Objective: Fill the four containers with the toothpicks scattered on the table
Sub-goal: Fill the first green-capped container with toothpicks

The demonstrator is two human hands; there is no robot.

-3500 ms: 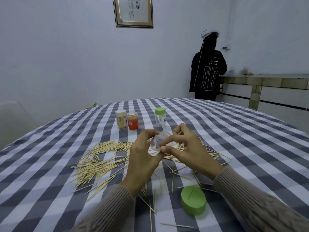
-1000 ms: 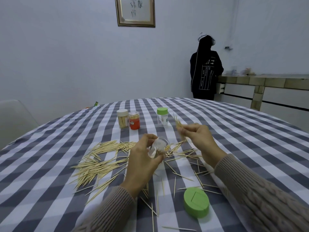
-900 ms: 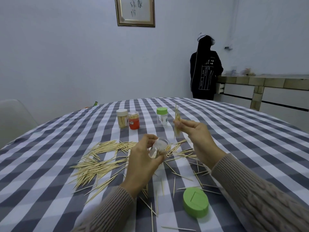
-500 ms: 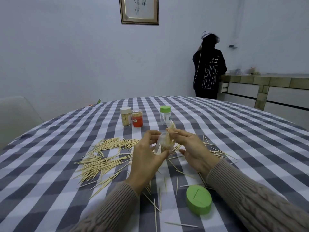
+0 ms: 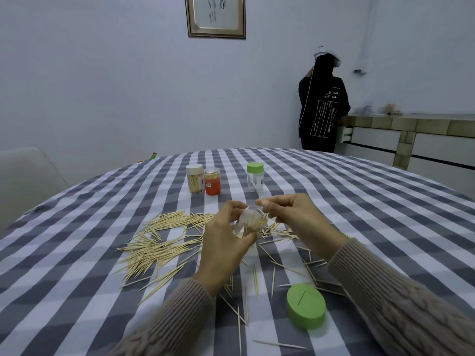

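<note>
Loading toothpicks into a hand-held clear container.
Left hand (image 5: 226, 242) grips the clear container (image 5: 250, 222), tilted; right hand (image 5: 295, 219) pinches its fingertips together at the rim. Loose toothpicks (image 5: 159, 242) lie beneath the grip.

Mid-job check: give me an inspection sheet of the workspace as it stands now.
Surface: round table under a checked cloth.
Job's things: clear jar held tilted, toothpicks inside; loose toothpicks scattered; three capped jars at the back; green lid lying off.
Clutter: nothing seen.
Grippers: left hand grips the clear jar; right hand at its mouth, fingers pinched.
Cables: nothing seen.
Surroundings: person at a counter; framed picture; chair.
</note>
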